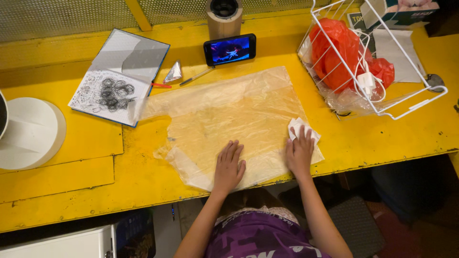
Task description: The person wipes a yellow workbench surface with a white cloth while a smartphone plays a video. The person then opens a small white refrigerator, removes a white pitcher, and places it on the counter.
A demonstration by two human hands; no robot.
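Left hand (pixel 228 167) flat, open on the limp, slippery plastic sheet (pixel 229 119); right hand (pixel 300 152) beside it presses a soft white wipe (pixel 297 127), best held at edges.

Workshop bench — chipped yellow worktop (pixel 71 181), metal mesh backing (pixel 57 16), wire basket (pixel 382 112), tape roll (pixel 224 16)

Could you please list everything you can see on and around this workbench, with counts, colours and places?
workbench: one, yellow, fills the view
plastic sheet: one, clear, centre
white cloth: one, on the sheet's right edge
notebook: one, open, scribbled page, upper left
phone: one, black, screen lit, propped top centre
pen: one, beside the phone
foil scrap: one, silver, by the notebook
wire basket: one, white, upper right
orange bag: one, in the basket
round white object: one, far left
left hand: flat on the sheet
right hand: pressing the cloth
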